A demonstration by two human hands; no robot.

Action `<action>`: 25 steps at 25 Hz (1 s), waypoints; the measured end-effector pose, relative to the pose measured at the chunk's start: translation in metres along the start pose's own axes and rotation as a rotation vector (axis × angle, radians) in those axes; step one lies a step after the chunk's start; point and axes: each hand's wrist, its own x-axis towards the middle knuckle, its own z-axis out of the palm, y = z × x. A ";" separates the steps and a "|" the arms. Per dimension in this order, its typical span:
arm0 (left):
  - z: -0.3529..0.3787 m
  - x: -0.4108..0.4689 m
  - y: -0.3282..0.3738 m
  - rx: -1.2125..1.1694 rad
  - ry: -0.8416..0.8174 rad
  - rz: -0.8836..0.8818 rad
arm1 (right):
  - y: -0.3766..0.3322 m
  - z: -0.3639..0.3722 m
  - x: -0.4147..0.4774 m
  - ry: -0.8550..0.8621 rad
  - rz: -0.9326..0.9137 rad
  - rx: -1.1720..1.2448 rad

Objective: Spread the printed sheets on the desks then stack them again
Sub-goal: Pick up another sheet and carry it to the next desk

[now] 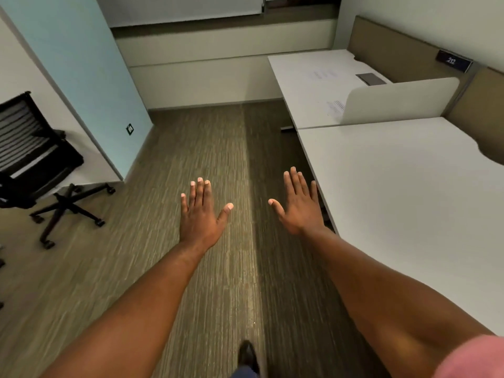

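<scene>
Both hands are hovering palm-down over the carpeted aisle, holding nothing. The left hand [200,214] is sitting just left of centre with fingers straight and thumb splayed; the right hand [298,204] is floating at about three o'clock from it, fingers likewise spread and released, close to the near desk [409,192] edge but not touching it.

The printed sheets are lying on the far desk [305,85] at roughly one o'clock, well apart from both hands. One sheet [323,75] is resting flat mid-surface; a second sheet [335,108] is lying nearer, partly hidden behind the white divider panel [395,100]. A dark grommet cover [371,78] is sitting at three o'clock of the first sheet.

Single sheets are likely handling as light, limp and prone to creasing, and clinging flat to the smooth top. Sliding each toward the desk edge and pinching a corner is looking safest.
</scene>
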 end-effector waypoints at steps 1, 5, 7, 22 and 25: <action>0.008 0.033 -0.007 0.003 0.011 0.010 | 0.004 0.003 0.035 0.009 -0.002 -0.007; 0.044 0.172 -0.031 0.027 0.054 0.068 | 0.025 0.022 0.163 0.032 -0.002 -0.042; 0.059 0.245 -0.040 -0.003 0.049 0.100 | 0.032 0.026 0.226 0.012 0.028 -0.037; 0.199 0.737 0.048 0.005 -0.023 0.360 | 0.211 0.045 0.653 0.204 0.299 -0.063; 0.233 0.826 0.058 0.021 -0.035 0.349 | 0.253 0.054 0.745 0.186 0.332 -0.048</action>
